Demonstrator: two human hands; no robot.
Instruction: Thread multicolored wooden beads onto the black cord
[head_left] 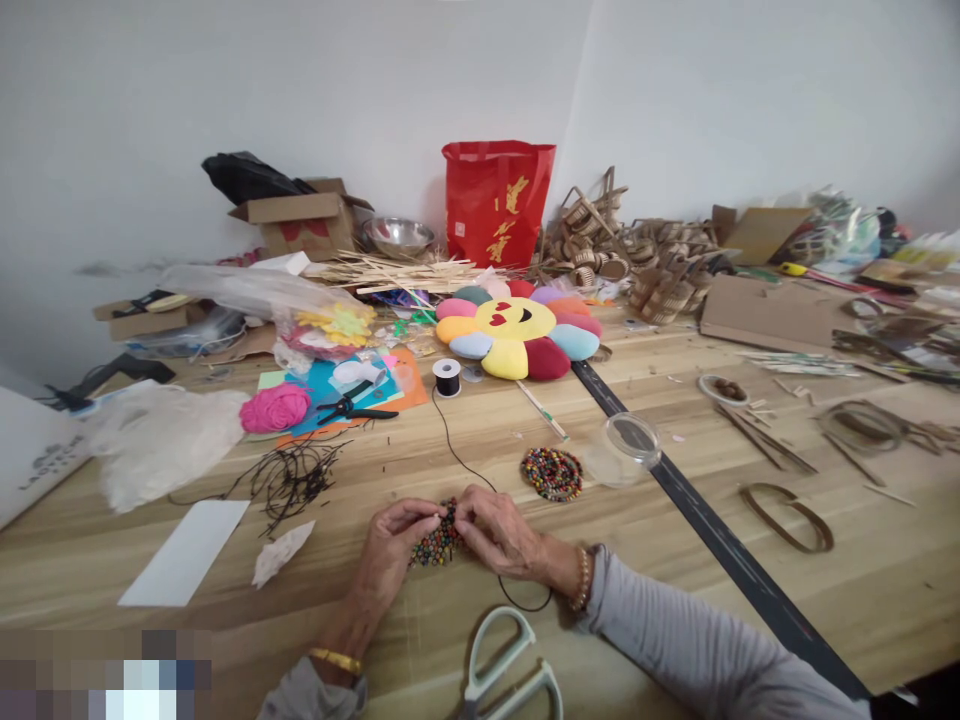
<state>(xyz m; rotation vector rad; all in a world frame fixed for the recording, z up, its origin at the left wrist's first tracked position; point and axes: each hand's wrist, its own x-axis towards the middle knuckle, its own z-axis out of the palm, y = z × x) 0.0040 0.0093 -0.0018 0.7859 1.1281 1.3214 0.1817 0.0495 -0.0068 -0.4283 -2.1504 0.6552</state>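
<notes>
Multicoloured beads (435,550) hang in a bunched strand between my two hands, low over the table. My left hand (397,535) pinches the strand at its upper left, thumb and forefinger together. From the other side my right hand (501,532) is closed on the same beads, its fingertips partly hidden. Thin black cord (459,455) runs from a spool (446,378) to my right hand, and a loop shows below that wrist. A coiled second bead strand (553,473) lies beyond my right hand. White-handled scissors (510,665) lie nearest me.
A clear round tub (624,448) stands right of the coiled beads. Left are tangled black cords (296,480), white card (185,553), pink yarn (275,407) and black pliers (352,408). Behind sit a flower cushion (517,325) and a red bag (499,205). Brown strips (787,520) lie right.
</notes>
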